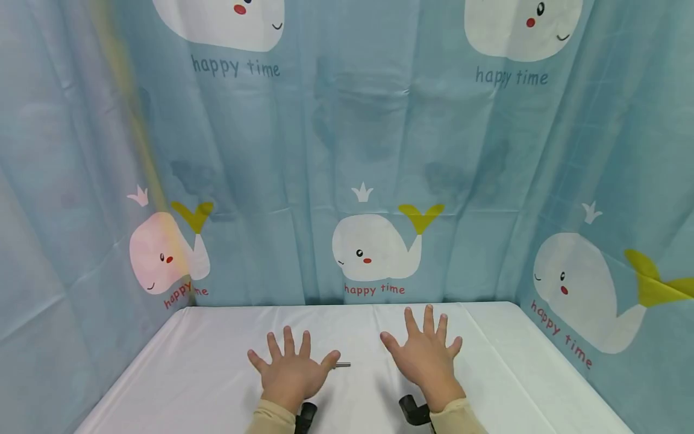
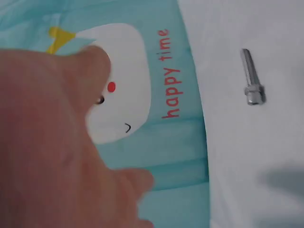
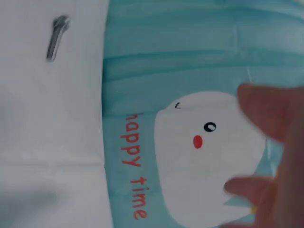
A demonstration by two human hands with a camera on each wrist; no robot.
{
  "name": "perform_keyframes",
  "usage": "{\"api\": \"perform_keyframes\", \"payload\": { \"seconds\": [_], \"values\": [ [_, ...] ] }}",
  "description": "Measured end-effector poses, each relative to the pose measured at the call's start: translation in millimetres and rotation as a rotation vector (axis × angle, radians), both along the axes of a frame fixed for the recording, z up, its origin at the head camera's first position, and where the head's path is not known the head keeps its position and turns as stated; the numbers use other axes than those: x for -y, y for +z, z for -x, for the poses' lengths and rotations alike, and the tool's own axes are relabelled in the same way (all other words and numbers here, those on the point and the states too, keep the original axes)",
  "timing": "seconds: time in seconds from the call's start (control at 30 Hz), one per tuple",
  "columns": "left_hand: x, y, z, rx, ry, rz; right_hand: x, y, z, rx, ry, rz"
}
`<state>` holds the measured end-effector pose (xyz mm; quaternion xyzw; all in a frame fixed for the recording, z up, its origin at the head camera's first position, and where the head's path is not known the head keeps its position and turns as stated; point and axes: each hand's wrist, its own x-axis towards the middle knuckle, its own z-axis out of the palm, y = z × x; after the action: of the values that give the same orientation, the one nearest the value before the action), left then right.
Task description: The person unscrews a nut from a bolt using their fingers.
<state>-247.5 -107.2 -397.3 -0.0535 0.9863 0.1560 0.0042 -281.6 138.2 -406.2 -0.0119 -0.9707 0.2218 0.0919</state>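
Note:
Both hands lie palm-down with fingers spread on a white table (image 1: 206,355). My left hand (image 1: 291,367) is near the front middle, my right hand (image 1: 425,349) a little to its right. A small metal bolt (image 1: 343,364) lies on the table between them, just beside the left thumb tip, partly hidden by it. The left wrist view has the bolt (image 2: 251,78) lying alone on the white surface, apart from the blurred hand (image 2: 52,142). In the right wrist view the bolt (image 3: 57,38) lies at the top left, far from the fingers (image 3: 266,114). Neither hand holds anything.
A blue curtain (image 1: 347,150) printed with white whales and "happy time" walls in the table at the back and both sides. Black wrist camera mounts (image 1: 414,411) sit at my cuffs. White tabletop stretches left and right of the hands.

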Motion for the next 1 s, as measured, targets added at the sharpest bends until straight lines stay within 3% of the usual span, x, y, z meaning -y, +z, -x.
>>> {"api": "perform_keyframes", "payload": {
  "seconds": [0.07, 0.17, 0.3, 0.4, 0.53, 0.67, 0.83, 1.0],
  "values": [
    [10.5, 0.4, 8.7, 0.018, -0.045, -0.104, -7.1, 3.2, 6.6, -0.014, 0.091, 0.126],
    [31.1, 0.9, 23.9, 0.027, -0.143, -0.300, -22.4, 8.5, 19.5, 0.002, 0.239, 0.412],
    [54.0, -3.8, 37.4, 0.021, -0.254, -0.522, -40.6, 14.4, 33.6, 0.112, 0.362, 0.773],
    [62.4, -11.8, 41.9, 0.039, -0.304, -0.672, -47.6, 15.0, 39.5, 0.196, 0.434, 0.936],
    [65.9, -26.9, 45.2, 0.093, -0.378, -0.833, -48.7, 7.9, 43.1, 0.263, 0.499, 1.058],
    [64.4, -43.4, 47.9, 0.150, -0.418, -0.926, -44.5, -7.4, 43.9, 0.300, 0.526, 1.135],
    [58.6, -61.7, 51.5, 0.167, -0.415, -1.025, -34.0, -31.4, 42.7, 0.347, 0.525, 1.181],
    [55.0, -75.5, 54.8, 0.182, -0.390, -1.058, -21.0, -52.0, 43.1, 0.402, 0.503, 1.185]
  ]
}}
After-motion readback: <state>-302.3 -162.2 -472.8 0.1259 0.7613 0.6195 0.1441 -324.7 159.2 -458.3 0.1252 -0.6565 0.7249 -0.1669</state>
